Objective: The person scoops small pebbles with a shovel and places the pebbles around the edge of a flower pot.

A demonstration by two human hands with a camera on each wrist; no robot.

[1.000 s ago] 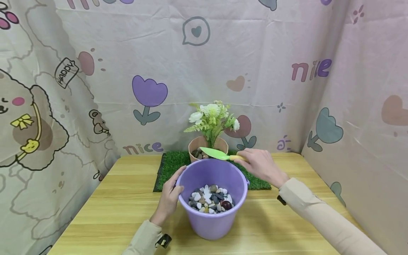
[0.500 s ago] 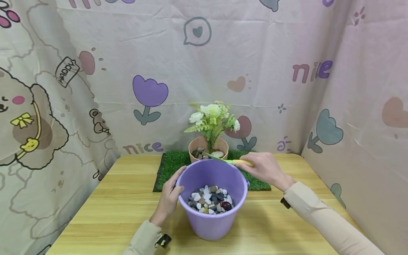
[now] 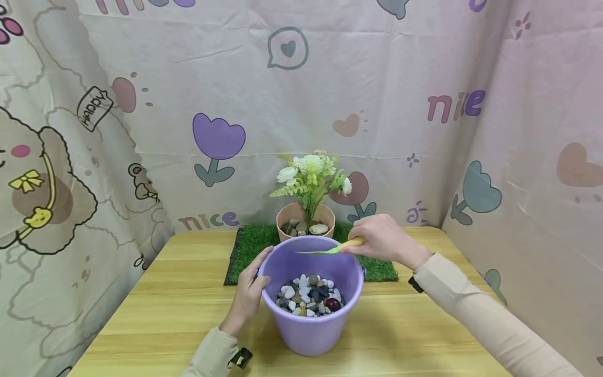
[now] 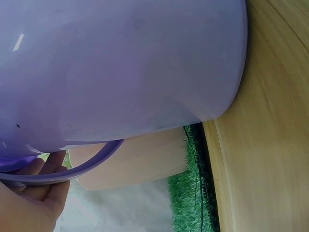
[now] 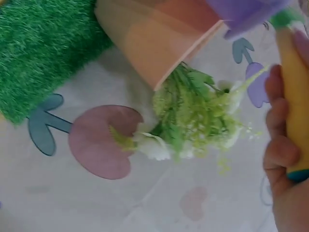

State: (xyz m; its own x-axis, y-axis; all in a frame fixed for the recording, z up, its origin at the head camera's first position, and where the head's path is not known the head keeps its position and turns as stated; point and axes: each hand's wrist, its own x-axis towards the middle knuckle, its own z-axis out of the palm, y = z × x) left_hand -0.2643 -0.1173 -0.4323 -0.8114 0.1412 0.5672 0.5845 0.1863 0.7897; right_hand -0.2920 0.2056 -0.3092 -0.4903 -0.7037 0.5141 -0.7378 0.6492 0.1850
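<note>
A purple bucket (image 3: 311, 332) stands upright on the table, with mixed pebbles (image 3: 306, 296) and a dark red round stone (image 3: 332, 304) inside. My left hand (image 3: 247, 293) grips its rim at the left; the left wrist view shows those fingers curled by the bucket's handle (image 4: 87, 166). In my right hand (image 3: 383, 238) is a small trowel with a yellow handle (image 5: 295, 96) and green blade (image 3: 325, 252). The blade is edge-on over the bucket's far inner wall, with no stone visible on it. Behind the bucket, a peach flowerpot (image 3: 282, 217) holds white flowers (image 3: 311, 165) and several stones, one pale (image 3: 319, 229).
Under the pot lies a green artificial grass mat (image 3: 252, 251), partly hidden by the bucket. The wooden table (image 3: 165, 309) ends at a printed cloth backdrop (image 3: 282, 94) behind and at both sides.
The trowel blade has turned edge-on and come down from in front of the flowerpot into the bucket's mouth. A pale stone shows in the pot where the blade was. My left hand stays on the rim.
</note>
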